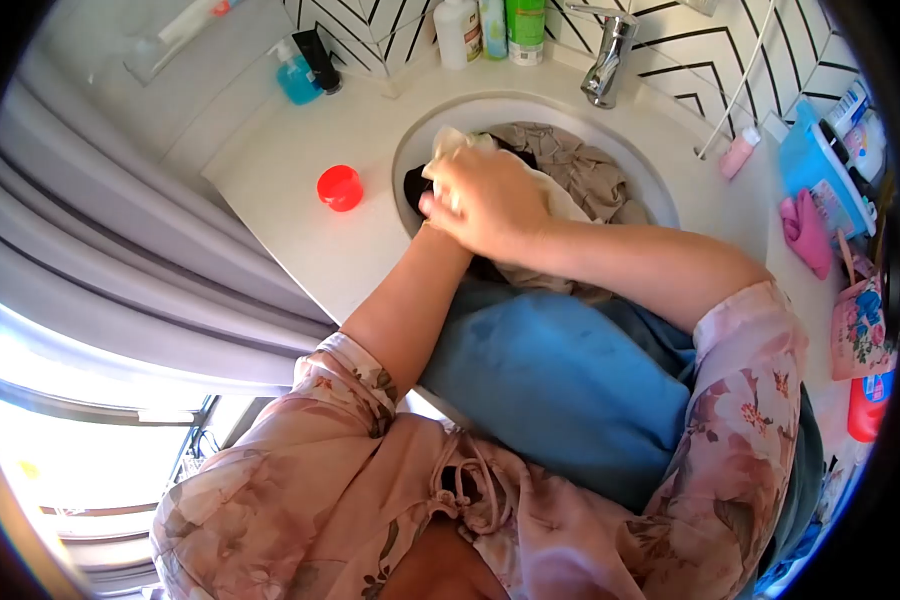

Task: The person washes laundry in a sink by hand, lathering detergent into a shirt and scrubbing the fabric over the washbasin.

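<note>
My two hands meet over the round sink point(407, 150), with a cream cloth point(560, 197) bunched between them. My right hand point(492, 200) is closed on the cloth, and some of it sticks out past the knuckles. Beneath it, my left hand point(429, 206) is mostly covered; a thumb tip shows pressed against the cloth. The right hand looks slightly blurred. In the basin lie a beige garment point(585, 165) and dark fabric point(413, 188). A large blue cloth point(560, 370) drapes over the front edge, between my forearms.
A red cup-like cap point(340, 188) stands on the white counter point(280, 215) left of the sink. Behind are a blue pump bottle point(297, 80), several other bottles and a chrome faucet point(608, 60). A light blue basket point(820, 165) stands right. Grey curtains point(120, 240) hang left.
</note>
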### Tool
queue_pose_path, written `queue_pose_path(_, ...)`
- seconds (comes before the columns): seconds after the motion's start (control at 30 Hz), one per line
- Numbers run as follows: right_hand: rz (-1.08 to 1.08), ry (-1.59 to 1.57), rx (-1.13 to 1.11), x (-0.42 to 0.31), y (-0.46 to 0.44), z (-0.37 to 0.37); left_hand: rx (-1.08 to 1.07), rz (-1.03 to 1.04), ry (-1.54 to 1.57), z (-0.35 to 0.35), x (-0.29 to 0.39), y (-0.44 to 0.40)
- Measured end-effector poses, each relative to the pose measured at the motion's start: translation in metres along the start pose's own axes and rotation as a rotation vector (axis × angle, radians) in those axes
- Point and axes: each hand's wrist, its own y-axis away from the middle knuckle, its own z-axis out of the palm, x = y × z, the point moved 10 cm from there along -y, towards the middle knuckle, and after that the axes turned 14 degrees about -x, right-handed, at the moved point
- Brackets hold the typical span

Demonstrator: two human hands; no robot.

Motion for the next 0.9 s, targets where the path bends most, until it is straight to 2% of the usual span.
queue_pose_path(0.03,-0.044,0.045,-0.010,-0.006,0.002,0.008,-0.112,0.001,-0.250,0.014,0.005,-0.001)
queue_pose_path(0.1,0.216,0.021,-0.050,0.045,-0.021,0.005,0.506,-0.706,-0.488,-0.050,-0.013,0.009)
queue_pose_path(0.13,0.436,0.006,-0.022,0.085,-0.030,-0.002,0.819,-1.053,-0.582,-0.068,-0.008,0.036)
queue_pose_path(0.2,0.445,0.088,0.127,0.109,-0.045,-0.042,0.709,-1.061,-0.491,-0.049,-0.033,0.024)
queue_pose_path(0.27,0.482,-0.051,0.116,0.104,-0.035,-0.038,0.672,-1.006,-0.448,-0.046,-0.039,0.019)
queue_pose_path(0.3,0.433,-0.065,0.104,0.083,-0.026,-0.027,0.649,-1.037,-0.471,-0.056,-0.023,0.022)
queue_pose_path(0.33,0.382,-0.084,0.097,0.063,-0.015,-0.017,0.498,-1.026,-0.254,-0.056,-0.021,0.025)
queue_pose_path(0.37,0.148,-0.035,0.083,0.028,-0.010,-0.012,0.206,-0.712,-0.332,-0.048,-0.008,0.006)
queue_pose_path(0.4,-0.083,0.008,0.068,-0.003,-0.004,-0.004,0.181,-0.666,-0.458,-0.045,-0.004,0.003)
queue_pose_path(0.43,-0.123,0.093,0.039,-0.009,-0.005,0.009,0.163,-0.619,-0.589,-0.040,0.000,0.001)
queue_pose_path(0.47,0.003,0.014,-0.112,0.015,-0.013,0.020,0.153,-0.573,-0.721,-0.036,0.004,0.000)
queue_pose_path(0.53,0.389,-0.012,0.006,0.092,-0.030,0.002,0.626,-1.087,-0.646,-0.071,-0.004,0.028)
queue_pose_path(0.57,0.508,-0.006,-0.037,0.118,-0.041,-0.014,0.633,-1.118,-0.317,-0.057,-0.033,0.032)
queue_pose_path(0.6,0.629,-0.006,-0.076,0.136,-0.044,-0.030,0.653,-1.101,-0.352,-0.047,-0.044,0.031)
queue_pose_path(0.67,0.605,-0.082,-0.066,0.150,-0.036,-0.028,0.642,-1.139,-0.523,-0.038,-0.045,0.025)
queue_pose_path(0.73,0.570,-0.122,-0.060,0.161,-0.030,-0.026,0.648,-1.213,-0.548,-0.039,-0.034,0.023)
queue_pose_path(0.8,0.523,-0.149,-0.045,0.166,-0.034,-0.026,0.548,-1.292,-0.881,-0.049,-0.017,0.014)
queue_pose_path(0.83,0.516,-0.087,-0.081,0.170,-0.043,-0.031,0.363,-1.269,-1.142,-0.049,-0.009,0.000)
queue_pose_path(0.9,0.600,-0.566,-0.148,0.175,-0.040,-0.019,0.002,-1.451,-1.709,-0.038,-0.012,-0.009)
